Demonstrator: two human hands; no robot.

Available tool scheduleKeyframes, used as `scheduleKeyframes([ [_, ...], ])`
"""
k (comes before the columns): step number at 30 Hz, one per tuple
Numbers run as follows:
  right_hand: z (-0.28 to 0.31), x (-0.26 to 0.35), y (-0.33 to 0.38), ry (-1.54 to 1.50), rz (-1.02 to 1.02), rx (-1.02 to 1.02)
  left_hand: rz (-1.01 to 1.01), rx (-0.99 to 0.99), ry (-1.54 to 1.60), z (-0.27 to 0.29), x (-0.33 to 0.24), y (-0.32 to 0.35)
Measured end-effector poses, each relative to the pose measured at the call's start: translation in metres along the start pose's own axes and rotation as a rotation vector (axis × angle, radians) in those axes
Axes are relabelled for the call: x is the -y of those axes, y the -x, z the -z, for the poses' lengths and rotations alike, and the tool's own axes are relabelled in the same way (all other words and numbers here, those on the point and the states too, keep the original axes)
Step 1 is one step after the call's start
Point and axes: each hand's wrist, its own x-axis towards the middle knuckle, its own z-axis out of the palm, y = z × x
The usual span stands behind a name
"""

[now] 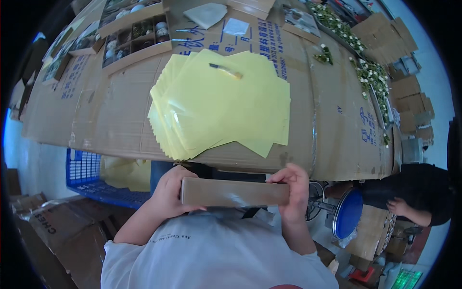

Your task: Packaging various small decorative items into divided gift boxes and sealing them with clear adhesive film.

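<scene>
A flat brown box (235, 193), seen along its long side, is held level in front of my chest. My left hand (172, 190) grips its left end, with fingers closed around the edge. At the other end my right hand (292, 191) is wrapped round the corner, thumb and fingers pressed on it. What the box holds, if anything, cannot be seen. Just past the table edge lies a fanned stack of yellow sheets (226, 106), some with notched edges. On top of the sheets rests a small brush-like tool (226, 71) with a dark end and a yellowish end.
Cardboard covers the table (115, 115). A compartment box (137, 41) with small items stands far left; white-flowered greenery (373, 79) lines the right side. Below left is a blue basket (84, 171) with yellow sheets. A blue stool (347, 213) and another person's hand (398, 207) are at right.
</scene>
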Motion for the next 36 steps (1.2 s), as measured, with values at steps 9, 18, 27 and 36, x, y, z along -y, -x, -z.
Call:
scheduleKeyframes([
  [9, -0.059, -0.001, -0.096, 0.973, -0.290, 0.833, 0.495, -0.476, 0.516, -0.007, -0.016, 0.031],
  [18, -0.080, -0.095, -0.246, 1.528, 0.484, 0.620, 0.289, -0.521, -0.355, 0.049, -0.007, -0.044],
  [27, -0.055, -0.094, -0.250, 1.425, 0.636, 0.510, 0.008, -0.009, -0.059, 0.053, 0.047, -0.150],
  [36, -0.046, -0.080, -0.236, 1.224, 0.343, 0.594, 0.098, -0.068, -0.808, 0.043, 0.066, -0.135],
])
